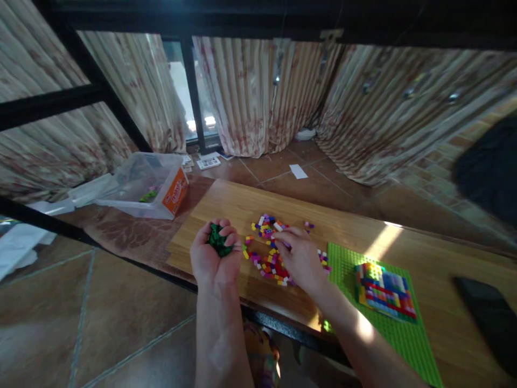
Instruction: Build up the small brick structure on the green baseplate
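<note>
My left hand (216, 258), palm up, is cupped with its fingers curled round a heap of dark green toy bricks (218, 240). To its right, a loose spread of small multicoloured toy bricks (266, 264) lies on the wooden table (226, 199). Over that spread reaches my right hand (301, 256), its thumb and fingers bent together among the bricks; whatever is between the fingertips is too small to make out. A green baseplate (391, 334) lies to the right, carrying a low block built of many coloured bricks (383, 291).
A clear plastic box (133, 207) with an orange label and a few pieces inside stands left of the table. At the right lies a dark flat object (484, 307). Curtains (242, 97) hang behind, and a white paper (298, 171) lies on the tiled floor.
</note>
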`<state>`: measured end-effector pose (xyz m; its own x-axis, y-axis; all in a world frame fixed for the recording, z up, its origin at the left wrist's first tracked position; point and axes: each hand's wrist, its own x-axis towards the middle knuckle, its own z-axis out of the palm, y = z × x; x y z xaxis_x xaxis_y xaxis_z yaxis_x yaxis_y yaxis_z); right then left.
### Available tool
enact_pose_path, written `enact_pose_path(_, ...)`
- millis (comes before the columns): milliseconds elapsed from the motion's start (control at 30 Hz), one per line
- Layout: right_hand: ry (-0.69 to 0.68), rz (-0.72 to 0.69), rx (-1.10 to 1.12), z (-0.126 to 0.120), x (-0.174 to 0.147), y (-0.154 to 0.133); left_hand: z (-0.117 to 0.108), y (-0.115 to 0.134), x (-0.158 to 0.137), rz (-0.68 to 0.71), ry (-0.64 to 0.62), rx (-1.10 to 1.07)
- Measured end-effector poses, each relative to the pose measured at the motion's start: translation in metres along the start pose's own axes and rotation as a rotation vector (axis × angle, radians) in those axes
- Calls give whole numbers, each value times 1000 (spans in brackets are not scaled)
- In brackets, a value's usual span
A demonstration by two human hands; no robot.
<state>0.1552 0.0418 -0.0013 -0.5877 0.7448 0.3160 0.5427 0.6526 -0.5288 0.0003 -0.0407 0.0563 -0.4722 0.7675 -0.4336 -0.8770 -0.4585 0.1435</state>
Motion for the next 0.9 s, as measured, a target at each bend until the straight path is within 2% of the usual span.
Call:
enact_pose_path(100, -64, 73, -87, 18, 21, 7, 0, 1, 1, -13, 8, -21)
enact_pose_path(233, -116, 108, -137, 27, 38, 15, 0, 1, 2, -32, 11, -19)
enact_pose_path(367, -170, 74, -130, 25, 43, 21, -1, 1, 2, -36, 14, -32)
enact_pose_path(500, -228, 41, -98, 12, 38, 27, -1, 1, 2, -40, 1, -21)
enact_pose_path(633, -212, 85, -156, 1, 36, 28, -1, 0, 2, -46, 5, -25)
enact_pose_path(900, -264, 79, -243, 18, 40, 8, 1, -1, 2, -58, 7, -42)
